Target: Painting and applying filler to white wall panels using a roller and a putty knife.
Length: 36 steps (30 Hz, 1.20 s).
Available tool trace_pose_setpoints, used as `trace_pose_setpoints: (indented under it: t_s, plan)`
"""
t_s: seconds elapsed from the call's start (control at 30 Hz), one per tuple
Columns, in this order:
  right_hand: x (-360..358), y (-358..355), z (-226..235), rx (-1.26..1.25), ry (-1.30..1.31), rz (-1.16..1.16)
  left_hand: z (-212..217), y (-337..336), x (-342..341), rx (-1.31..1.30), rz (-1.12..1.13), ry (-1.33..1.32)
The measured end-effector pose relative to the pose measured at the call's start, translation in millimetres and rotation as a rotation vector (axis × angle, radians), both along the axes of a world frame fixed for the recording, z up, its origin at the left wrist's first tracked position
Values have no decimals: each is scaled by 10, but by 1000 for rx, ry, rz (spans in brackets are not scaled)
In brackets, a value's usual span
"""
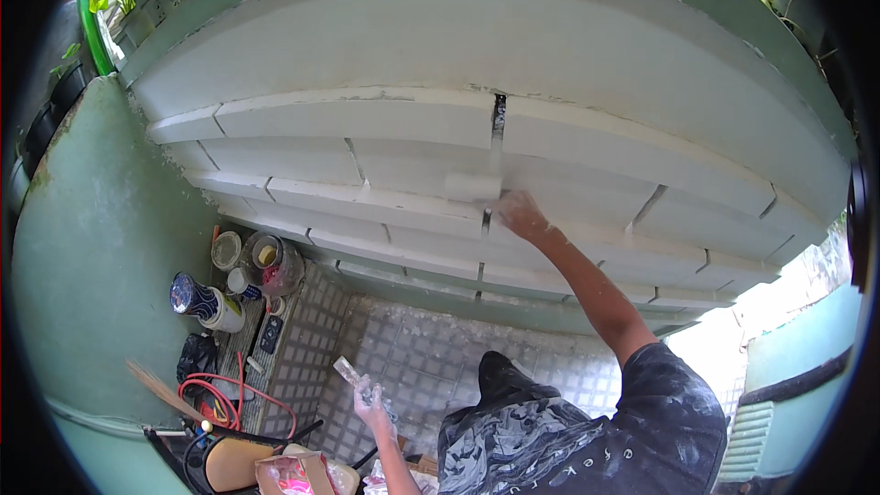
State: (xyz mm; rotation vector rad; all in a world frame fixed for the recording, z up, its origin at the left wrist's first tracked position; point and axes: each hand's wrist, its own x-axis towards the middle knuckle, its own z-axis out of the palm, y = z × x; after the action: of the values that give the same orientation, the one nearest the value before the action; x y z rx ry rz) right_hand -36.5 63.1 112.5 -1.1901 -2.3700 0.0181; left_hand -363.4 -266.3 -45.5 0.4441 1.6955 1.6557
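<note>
White wall point(321, 41), roller point(471, 187), lettered shirt point(665, 417)

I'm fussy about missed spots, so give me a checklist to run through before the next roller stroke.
1. Right hand gripping roller: ok, though motion-blurred.
2. Roller pressed against wall: cannot tell, blurred.
3. Enough paint on roller: cannot tell.
4. Upper groove white throughout: not ok, its top is dark.
5. Left hand holding pale object: ok.
6. Red hose clear of left hand: ok, apart.
</note>
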Motion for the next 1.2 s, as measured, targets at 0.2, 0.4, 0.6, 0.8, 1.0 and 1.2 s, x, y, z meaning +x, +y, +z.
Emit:
trace_pose_setpoints:
  t_s: [0.2, 0.4, 0.6, 0.8, 1.0, 1.2]
  plan:
    - [132, -61, 260, 107, 181, 77, 15, 35, -143, 51, -46, 119]
    - [295, 113, -356, 127, -95, -9, -39, 100, 135, 30, -32, -3]
    - [326, -42, 88, 54, 171, 12, -400, -194, 533, -29, -4, -19]
    - [590, 156, -619, 79, 40, 40, -240, -224, 1206, -75, 87, -8]
    - [817, -189, -145, 141, 236, 38, -660, -305, 1721, -103, 141, 49]
    - [1260, -177, -625, 11, 40, 98, -289, 57, 2514, -70, 101, 14]
